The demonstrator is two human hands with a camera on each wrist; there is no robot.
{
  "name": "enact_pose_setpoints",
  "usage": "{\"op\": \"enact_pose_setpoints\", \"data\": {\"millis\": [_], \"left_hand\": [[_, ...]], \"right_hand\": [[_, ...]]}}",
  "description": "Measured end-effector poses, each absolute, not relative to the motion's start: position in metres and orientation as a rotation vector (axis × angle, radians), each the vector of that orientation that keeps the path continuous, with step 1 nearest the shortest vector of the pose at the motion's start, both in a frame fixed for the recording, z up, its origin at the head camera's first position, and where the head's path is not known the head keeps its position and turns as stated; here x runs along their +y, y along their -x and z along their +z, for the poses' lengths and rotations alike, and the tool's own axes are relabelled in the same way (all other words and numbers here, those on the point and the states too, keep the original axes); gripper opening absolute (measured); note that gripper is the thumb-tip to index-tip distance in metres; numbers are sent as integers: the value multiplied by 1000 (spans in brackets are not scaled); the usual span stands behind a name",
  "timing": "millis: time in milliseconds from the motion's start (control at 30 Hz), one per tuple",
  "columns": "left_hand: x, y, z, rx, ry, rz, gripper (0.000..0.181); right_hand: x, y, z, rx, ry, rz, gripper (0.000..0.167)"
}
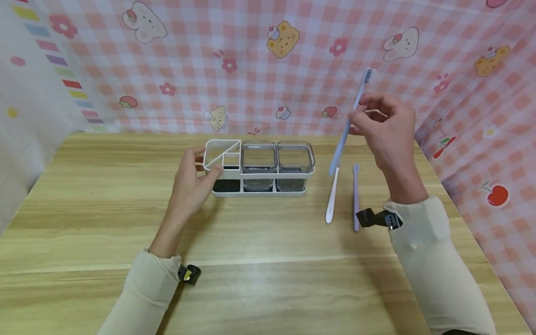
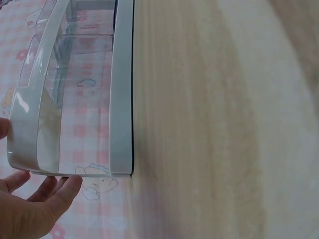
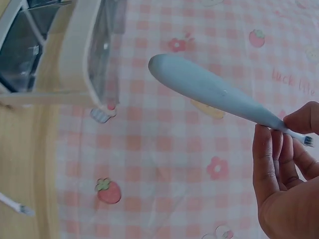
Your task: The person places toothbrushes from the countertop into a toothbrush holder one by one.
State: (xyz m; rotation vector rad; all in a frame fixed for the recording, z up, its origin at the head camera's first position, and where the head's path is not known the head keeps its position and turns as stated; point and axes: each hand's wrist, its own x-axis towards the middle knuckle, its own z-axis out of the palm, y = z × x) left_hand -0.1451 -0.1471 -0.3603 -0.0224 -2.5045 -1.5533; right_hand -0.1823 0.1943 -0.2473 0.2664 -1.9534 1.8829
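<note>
My right hand point(image 1: 387, 125) pinches a light blue toothbrush point(image 1: 344, 139) between thumb and fingers, raised above the table. Its bristles point up and its thick handle end slants down to the left. In the right wrist view that handle point(image 3: 199, 87) reaches toward the holder. The left hand point(image 1: 190, 179) grips the left end of a white toothbrush holder point(image 1: 261, 176), thumb at the front rim and fingers round the side. Two clear square cups point(image 1: 258, 158) sit in the holder, beside a divided section. In the left wrist view, fingertips point(image 2: 70, 191) touch the holder's end.
A white toothbrush point(image 1: 332, 200) and a purple toothbrush point(image 1: 356, 195) lie on the wooden table point(image 1: 259, 270) right of the holder. A pink checked cloth point(image 1: 188, 60) with cartoon prints hangs behind and along the right side.
</note>
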Motion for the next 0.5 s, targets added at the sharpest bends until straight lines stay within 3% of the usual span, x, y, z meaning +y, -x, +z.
{"op": "enact_pose_setpoints", "data": {"millis": [500], "left_hand": [[-147,145,-360,-2503,28,-1552,58]], "right_hand": [[164,184,-229,-1915,-426,1917,12]]}}
